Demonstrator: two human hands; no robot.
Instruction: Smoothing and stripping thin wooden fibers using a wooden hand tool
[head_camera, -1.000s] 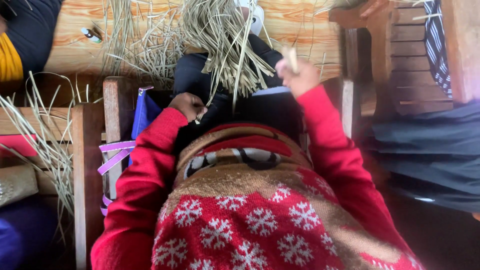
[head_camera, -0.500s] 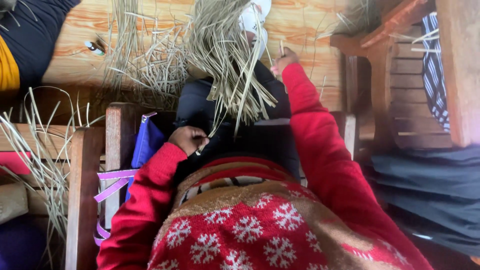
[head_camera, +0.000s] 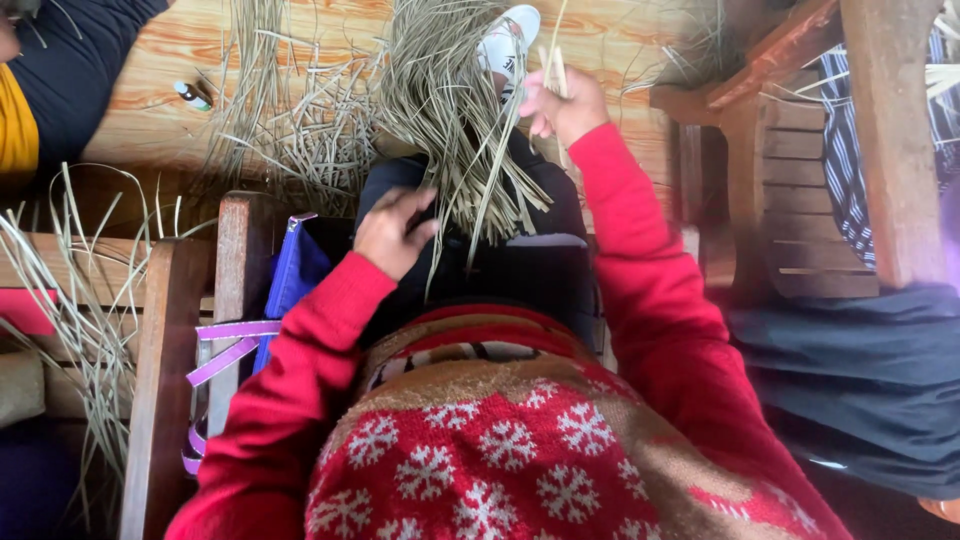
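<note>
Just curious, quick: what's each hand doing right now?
Left hand: closed, pinching the bundle of dry green grass strands.
Right hand: closed, gripping pale strands.

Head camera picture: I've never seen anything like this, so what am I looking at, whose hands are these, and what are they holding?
The camera sits on a person's head and looks down, so you see their own red sleeves, snowflake jumper and lap. Their left hand rests at the lower edge of a bundle of dried grass strands draped over the lap. Their right hand is raised further out, pinching a few pale strands. More loose grass lies on the wooden floor, near a small bottle. Wooden chairs stand at either side.
</note>
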